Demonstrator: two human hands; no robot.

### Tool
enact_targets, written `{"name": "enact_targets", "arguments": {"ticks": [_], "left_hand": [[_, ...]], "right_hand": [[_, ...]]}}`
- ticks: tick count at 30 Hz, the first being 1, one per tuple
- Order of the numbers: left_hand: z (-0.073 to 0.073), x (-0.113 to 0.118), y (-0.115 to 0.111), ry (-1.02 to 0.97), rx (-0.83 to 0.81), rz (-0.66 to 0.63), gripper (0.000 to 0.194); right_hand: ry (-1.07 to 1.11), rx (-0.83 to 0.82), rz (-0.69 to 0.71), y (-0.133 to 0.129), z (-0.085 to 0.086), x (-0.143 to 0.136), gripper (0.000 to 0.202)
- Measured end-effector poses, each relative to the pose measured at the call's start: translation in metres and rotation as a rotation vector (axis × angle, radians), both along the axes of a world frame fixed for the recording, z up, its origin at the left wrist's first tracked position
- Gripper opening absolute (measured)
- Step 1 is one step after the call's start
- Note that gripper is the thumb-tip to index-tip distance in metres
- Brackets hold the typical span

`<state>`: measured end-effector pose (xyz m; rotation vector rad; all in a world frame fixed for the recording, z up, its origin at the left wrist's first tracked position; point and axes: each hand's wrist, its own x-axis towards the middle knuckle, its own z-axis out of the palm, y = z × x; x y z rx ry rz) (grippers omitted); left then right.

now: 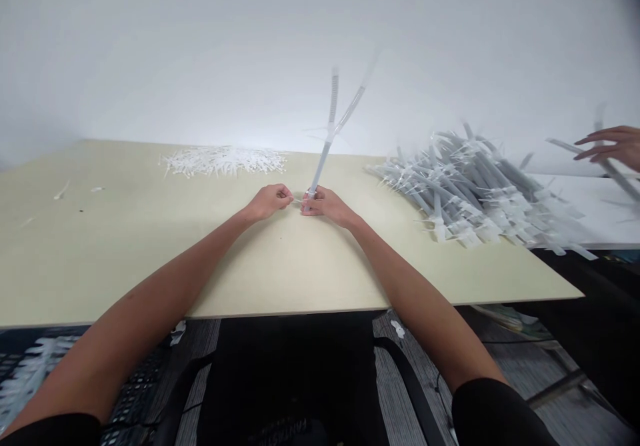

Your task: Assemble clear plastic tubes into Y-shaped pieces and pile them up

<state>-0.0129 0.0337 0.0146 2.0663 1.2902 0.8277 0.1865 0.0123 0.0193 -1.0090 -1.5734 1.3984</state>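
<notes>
My right hand (323, 204) is wrapped round the lower end of a grey, Y-shaped tube bundle (321, 161), held upright and leaning a little right. Its two upper branches spread apart and their pale tips are blurred. Thin ties stick out sideways where the branches meet. Close by on the left, my left hand (274, 201) is closed in a pinch on the thin white tail of a cable tie (297, 200), which runs to the tube's lower end. My right fingers partly hide that end.
A pile of loose white cable ties (225, 161) lies at the table's back. Many similar grey tubes (465, 186) are heaped on the right. Another person's hand (615, 147) holds a tube at far right. A few scraps lie left; the table's front edge (300, 313) is near me.
</notes>
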Motion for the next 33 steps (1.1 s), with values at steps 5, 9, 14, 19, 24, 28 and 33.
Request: {"name": "enact_targets", "arguments": {"ticks": [5,9,14,19,24,28,33], "left_hand": [[0.002,0.001,-0.004,-0.065,-0.042,0.006,0.025],[0.003,0.003,-0.007,-0.206,-0.158,-0.054,0.04],[0.001,0.006,-0.009,-0.258,-0.22,-0.132,0.05],[0.002,0.01,-0.011,-0.227,-0.135,-0.121,0.038],[0.003,0.013,-0.014,-0.271,-0.102,-0.095,0.033],[0.0,0.014,-0.011,-0.244,-0.083,-0.049,0.032],[-0.003,0.013,-0.007,-0.255,-0.05,-0.043,0.031]], "right_hand": [[-0.054,0.051,-0.073,0.005,-0.002,0.002,0.027],[-0.075,0.107,-0.104,0.008,-0.001,0.001,0.031],[-0.06,0.196,-0.123,0.009,0.0,0.001,0.033],[0.002,0.161,-0.101,0.007,0.004,0.0,0.032],[0.052,0.081,-0.064,0.002,0.007,-0.002,0.032],[0.089,0.068,-0.033,0.002,0.006,-0.001,0.03],[0.156,0.067,0.021,0.004,0.003,0.001,0.026]]}}
